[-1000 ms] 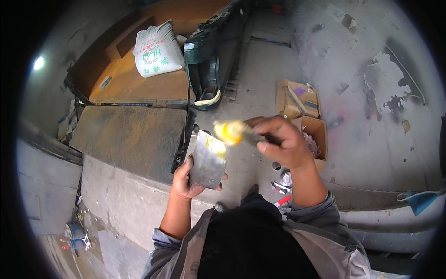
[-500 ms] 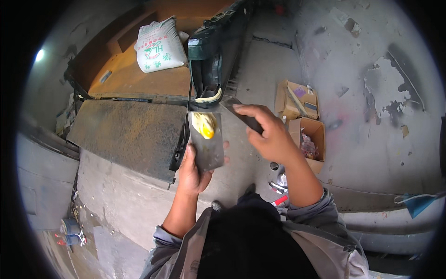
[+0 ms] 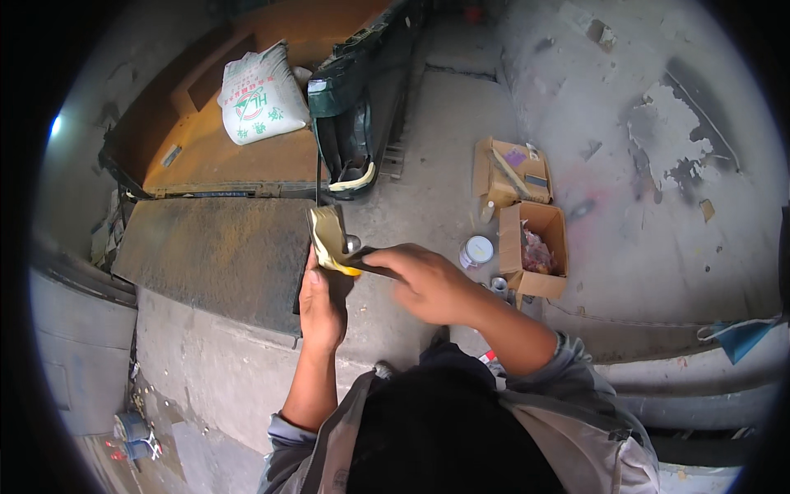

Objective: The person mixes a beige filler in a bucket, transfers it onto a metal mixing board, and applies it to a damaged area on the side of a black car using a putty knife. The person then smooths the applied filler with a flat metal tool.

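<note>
My left hand [image 3: 323,311] is closed round a flat dark mixing plate [image 3: 340,284], which is tilted. Cream putty with a streak of yellow [image 3: 327,240] coats its upper face. From the right, my right hand [image 3: 432,284] grips a dark, flat putty scraper [image 3: 377,270], its blade end touching the putty at the plate's lower right. Just beyond the plate stands the dark green corner [image 3: 346,132] of a truck bed, with a cream strip of putty [image 3: 354,177] along its bottom edge.
A lowered, rusty tailgate [image 3: 210,259] lies left of my hands. On the truck bed rests a white sack [image 3: 262,95]. To the right, a lidded tin [image 3: 476,251] stands beside an open cardboard box [image 3: 553,221], with another box [image 3: 502,165] behind. A blue mask [image 3: 745,336] hangs at far right.
The scraper has come down and left onto the putty. The plate has tilted, and the putty is now spread along it rather than in a lump. The view has shifted slightly.
</note>
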`<action>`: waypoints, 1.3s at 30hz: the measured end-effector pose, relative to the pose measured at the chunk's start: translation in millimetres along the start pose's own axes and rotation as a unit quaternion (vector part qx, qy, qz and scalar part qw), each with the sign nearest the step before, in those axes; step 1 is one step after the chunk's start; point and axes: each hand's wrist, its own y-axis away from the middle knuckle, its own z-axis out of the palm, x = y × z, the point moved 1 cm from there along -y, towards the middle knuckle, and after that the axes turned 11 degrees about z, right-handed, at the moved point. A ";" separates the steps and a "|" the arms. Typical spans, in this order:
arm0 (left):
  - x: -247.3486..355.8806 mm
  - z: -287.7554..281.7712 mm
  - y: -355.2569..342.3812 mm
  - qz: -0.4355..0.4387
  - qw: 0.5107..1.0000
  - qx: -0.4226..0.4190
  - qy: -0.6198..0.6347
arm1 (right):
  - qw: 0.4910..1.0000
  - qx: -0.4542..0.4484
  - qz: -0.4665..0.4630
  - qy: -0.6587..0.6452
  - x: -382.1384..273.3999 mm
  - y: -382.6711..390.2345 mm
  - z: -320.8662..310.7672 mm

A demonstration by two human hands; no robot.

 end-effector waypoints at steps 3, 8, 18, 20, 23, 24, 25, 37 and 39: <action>11.4 -4.7 7.0 -0.146 0.979 0.055 0.128 | 0.995 0.050 -0.091 0.000 -13.5 3.0 -36.1; 15.0 -15.6 15.4 -0.214 0.914 -0.075 0.337 | 0.978 -0.026 -0.208 -0.022 -13.6 -14.7 -33.8; 28.4 4.0 1.3 -0.154 0.953 -0.001 0.262 | 0.920 0.029 -0.003 -0.391 69.0 5.4 -20.2; 30.4 8.2 -5.9 -0.086 0.981 0.030 0.172 | 0.847 -0.022 0.068 -0.526 68.2 17.8 -18.8; 22.9 16.0 -6.9 -0.023 0.993 0.031 0.116 | 0.805 -0.080 0.185 -0.558 64.7 32.1 8.5; 18.2 22.9 -8.4 -0.006 0.995 0.029 0.097 | 0.805 -0.094 0.226 -0.541 64.4 31.7 18.6; 17.2 31.7 -6.7 0.005 0.996 0.013 0.093 | 0.795 -0.088 0.226 -0.556 63.1 27.8 24.1; 7.0 -1.1 -2.3 -0.191 0.976 -0.046 0.097 | 0.833 0.026 -0.037 -0.552 38.4 -5.5 -42.8; 10.9 -5.7 0.5 -0.269 0.928 -0.016 0.255 | 0.898 0.003 -0.083 -0.433 32.4 4.0 -47.3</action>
